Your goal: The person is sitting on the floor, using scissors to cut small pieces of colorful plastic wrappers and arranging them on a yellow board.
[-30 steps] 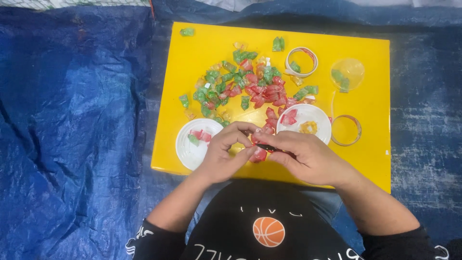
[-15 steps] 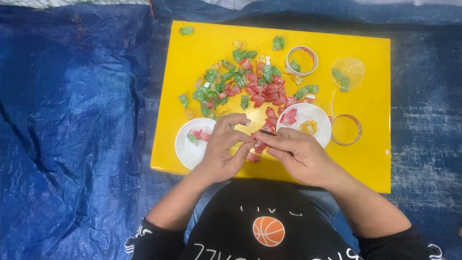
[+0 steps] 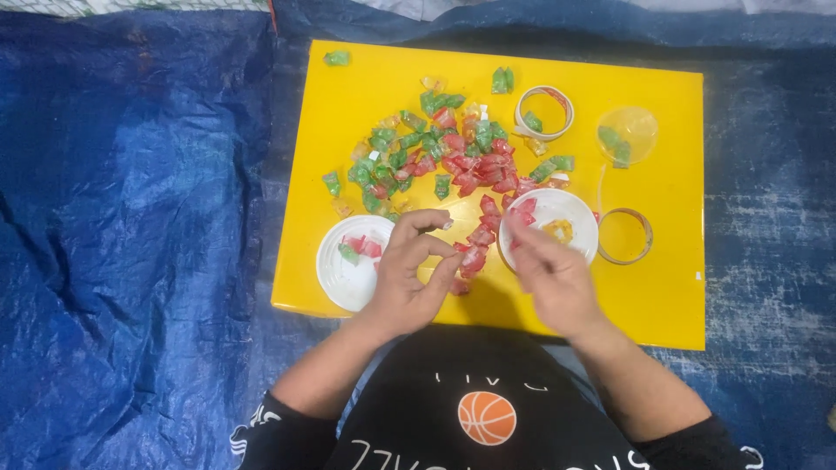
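Left hand: I see my left hand (image 3: 409, 265) curled loosely over the flat yellow rectangular board surface (image 3: 662, 296), thumb and fingers bent toward each other; I cannot tell whether a sweet is pinched between them.
Right hand: my right hand (image 3: 547, 271) lies with fingers stretched forward, tips at the near rim of the right-hand small white round plastic dish (image 3: 570, 213); nothing visibly gripped.
Thing between the hands: a short trail of red-wrapped sweets (image 3: 477, 248) lies between the two hands, just ahead of the knuckles.
Its long axis: the trail runs away from me and slightly rightward, up to the big mixed heap of red and green wrapped sweets (image 3: 444, 152).
Nearer hand: its near end lies just beside my left fingertips; the right hand is a little farther off, to the other side.
Left dish: a second white round dish (image 3: 344, 278) with a few red and green sweets lies just left of my left hand.
Beyond: a clear plastic cup lid (image 3: 629, 135) and two tape-like rings (image 3: 544, 111) lie toward the far right.
Under all: blue woven tarpaulin (image 3: 131, 235).
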